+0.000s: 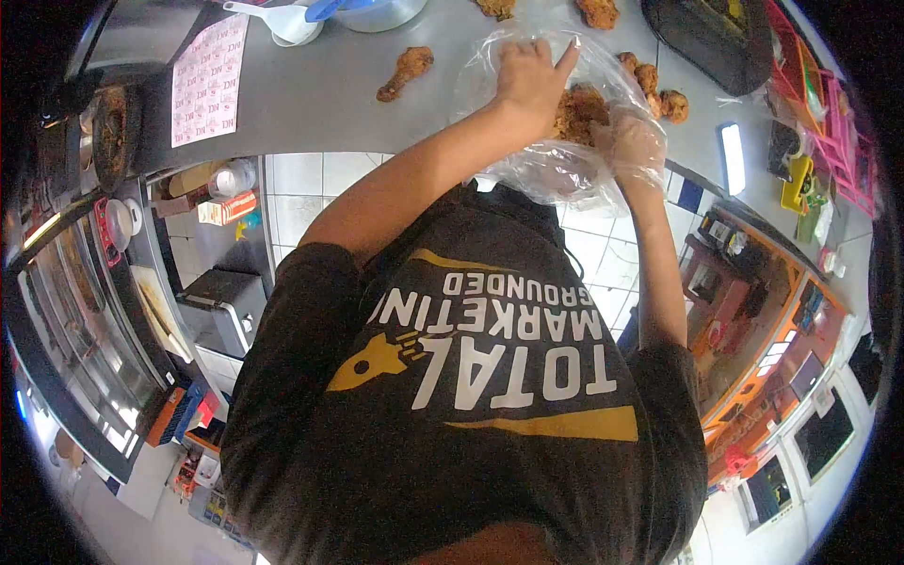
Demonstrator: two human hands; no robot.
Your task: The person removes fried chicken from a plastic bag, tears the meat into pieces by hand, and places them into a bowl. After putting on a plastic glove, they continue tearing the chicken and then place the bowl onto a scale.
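Clear plastic bag lay at the near edge of the gray table, its lower part hanging over the edge above white floor tiles. Fried chicken was at the bag, between the two hands. Left hand was on the plastic, fingers spread partly open, thumb out to the side; no firm grip showed. Right hand was behind or inside the plastic beside the chicken; can't tell how far its fingers were closed or on what.

Drumstick lay left of the bag, well apart from the printed sheet, leaving side room. More chicken pieces were close on the bag's right, cutting room there; two others sat past it, near the far side. Black tray was far right, bright white rectangle near the right front edge. White scoop and bowl were far left.

Shirt read "TOTAL", "MARKETIN" (last part hidden) and "GROUNDED", upside down. Sheet had repeated pink lettering, too small to read surely; same for the orange-and-white carton on the shelf.
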